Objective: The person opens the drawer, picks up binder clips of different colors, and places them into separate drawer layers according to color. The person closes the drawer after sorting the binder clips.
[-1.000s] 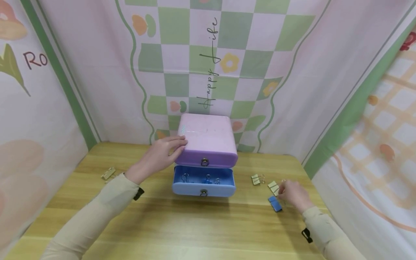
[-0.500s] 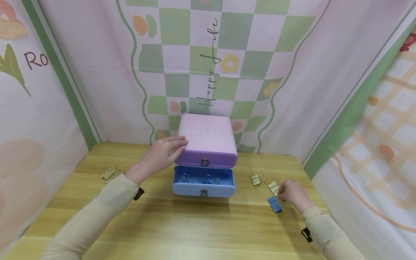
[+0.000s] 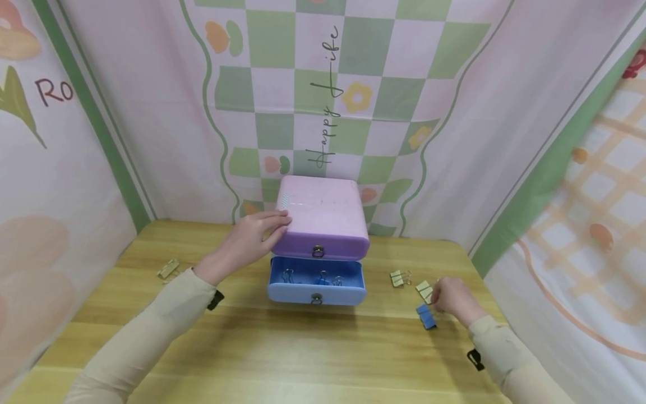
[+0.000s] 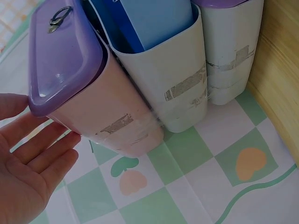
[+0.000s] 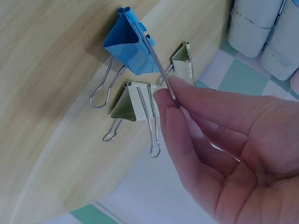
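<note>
My right hand pinches a wire handle of a blue binder clip between thumb and fingertips. In the head view that blue clip lies low at the right of the table. Right beside it are a pale yellow-green binder clip and another one like it. My left hand rests on the front left corner of a pink and purple drawer unit, fingers extended along its side. Below the purple drawer front, a blue drawer is pulled out, with several clips inside.
A yellow-green clip lies on the wooden table beyond my left forearm. The left wrist view shows another purple-fronted tier beneath the blue drawer. A checked cloth hangs behind the unit.
The blue clip has tilted slightly under my right hand's pinch, staying in about the same spot. My left hand keeps its place on the drawer unit.
</note>
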`<state>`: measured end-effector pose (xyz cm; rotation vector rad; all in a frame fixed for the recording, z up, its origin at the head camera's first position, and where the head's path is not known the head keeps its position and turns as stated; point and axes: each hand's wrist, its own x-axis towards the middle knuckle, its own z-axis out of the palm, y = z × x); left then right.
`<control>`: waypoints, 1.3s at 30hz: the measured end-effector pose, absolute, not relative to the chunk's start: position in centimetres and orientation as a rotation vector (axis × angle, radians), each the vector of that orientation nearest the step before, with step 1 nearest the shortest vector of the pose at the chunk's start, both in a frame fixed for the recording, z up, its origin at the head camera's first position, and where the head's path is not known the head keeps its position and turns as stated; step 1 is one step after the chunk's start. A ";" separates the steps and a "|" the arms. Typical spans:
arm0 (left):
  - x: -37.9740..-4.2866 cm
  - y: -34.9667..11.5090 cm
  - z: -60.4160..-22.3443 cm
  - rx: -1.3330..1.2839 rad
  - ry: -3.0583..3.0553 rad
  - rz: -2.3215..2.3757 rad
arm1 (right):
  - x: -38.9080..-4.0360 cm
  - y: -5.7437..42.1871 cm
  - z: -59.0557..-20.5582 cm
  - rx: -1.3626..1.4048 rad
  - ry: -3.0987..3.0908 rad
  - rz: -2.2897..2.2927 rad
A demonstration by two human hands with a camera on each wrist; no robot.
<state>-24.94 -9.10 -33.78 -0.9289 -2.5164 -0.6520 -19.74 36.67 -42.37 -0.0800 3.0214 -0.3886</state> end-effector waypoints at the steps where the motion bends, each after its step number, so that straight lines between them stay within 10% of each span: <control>1: -25.0 -9.1 -33.8 -0.930 -2.516 -0.653 | -19.8 36.6 -42.3 -0.078 3.017 -0.386; 39: -25.1 -9.3 -34.0 -0.940 -2.500 -0.651 | -18.7 32.9 -39.1 -0.195 2.993 -0.412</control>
